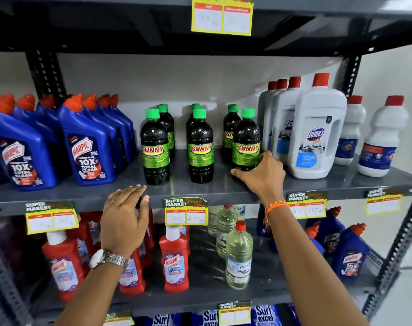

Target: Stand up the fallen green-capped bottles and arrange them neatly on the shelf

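Note:
Several dark green-capped Sunny bottles stand upright on the grey middle shelf (pixel 200 189) in three short rows: a left front bottle (pixel 155 149), a middle front bottle (pixel 200 149) and a right front bottle (pixel 246 142), each with another behind it. My right hand (pixel 263 175) curls around the base of the right front bottle, thumb at its front and fingers at its side. My left hand (pixel 124 215) hovers at the shelf's front edge, below the left front bottle, fingers loosely spread and holding nothing.
Blue Harpic bottles (pixel 87 147) crowd the shelf's left side. White Domex bottles (pixel 315 135) stand close on the right. Price tags (pixel 186 211) hang from the shelf edge. The shelf below holds red Harpic bottles (pixel 175 260) and clear bottles (pixel 239 255).

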`<act>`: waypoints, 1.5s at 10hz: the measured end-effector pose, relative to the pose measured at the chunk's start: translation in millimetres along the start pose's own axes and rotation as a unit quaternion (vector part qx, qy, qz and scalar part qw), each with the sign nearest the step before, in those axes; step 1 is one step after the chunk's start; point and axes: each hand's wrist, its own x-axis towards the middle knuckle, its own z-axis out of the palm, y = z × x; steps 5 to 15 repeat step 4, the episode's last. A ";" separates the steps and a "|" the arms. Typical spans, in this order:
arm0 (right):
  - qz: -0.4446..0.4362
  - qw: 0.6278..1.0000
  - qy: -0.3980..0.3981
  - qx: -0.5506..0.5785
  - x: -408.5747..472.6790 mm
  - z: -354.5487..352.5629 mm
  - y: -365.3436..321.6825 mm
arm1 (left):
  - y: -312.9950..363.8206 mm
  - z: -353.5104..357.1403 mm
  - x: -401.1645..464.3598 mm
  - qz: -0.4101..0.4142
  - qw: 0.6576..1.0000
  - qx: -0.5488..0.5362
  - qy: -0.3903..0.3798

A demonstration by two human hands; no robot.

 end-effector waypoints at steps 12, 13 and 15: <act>0.016 0.996 -0.006 0.087 -0.6 -16.2 1.3 | 7.0 -19.4 7.3 -0.029 0.997 -0.054 -0.044; 0.016 0.996 -0.006 0.087 -0.6 -16.2 1.3 | 7.0 -19.4 7.3 -0.029 0.997 -0.054 -0.044; 0.016 0.996 -0.006 0.087 -0.6 -16.2 1.3 | 7.0 -19.4 7.3 -0.029 0.997 -0.054 -0.044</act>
